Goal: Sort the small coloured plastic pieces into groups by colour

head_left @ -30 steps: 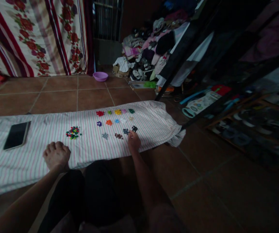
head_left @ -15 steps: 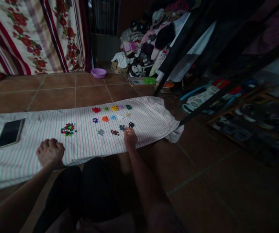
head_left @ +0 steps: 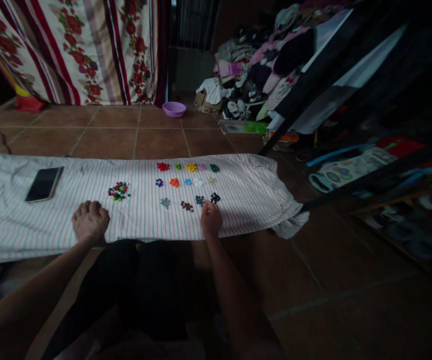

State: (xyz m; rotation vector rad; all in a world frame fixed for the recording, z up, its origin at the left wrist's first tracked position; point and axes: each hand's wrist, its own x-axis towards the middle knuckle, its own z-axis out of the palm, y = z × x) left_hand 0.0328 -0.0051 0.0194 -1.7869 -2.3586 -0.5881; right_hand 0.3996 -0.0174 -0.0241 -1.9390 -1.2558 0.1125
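My right hand (head_left: 211, 219) is at the near side of a dark grey pile of small pieces (head_left: 199, 200), its thumb and fingertips pinched together. Whatever is between those fingertips is too small to make out. Close by lie a black pile (head_left: 215, 198) and a brown pile (head_left: 186, 205). My left hand (head_left: 90, 221) rests palm down on the striped cloth (head_left: 144, 220), fingers slightly bent and apart, holding nothing visible. Just beyond it sits a mixed heap of coloured pieces (head_left: 118, 191) in red, green, yellow and black.
Behind my right hand are more single-colour piles, among them red (head_left: 162, 166), orange (head_left: 174, 182) and yellow (head_left: 191, 167). A phone (head_left: 44, 184) lies at the left. On the floor beyond stand a purple basin (head_left: 174, 109) and a heap of clothes (head_left: 261, 70).
The whole view has swung left, so everything appears farther right. My right hand stays pinched beside the dark grey pile, and my left hand stays on the cloth.
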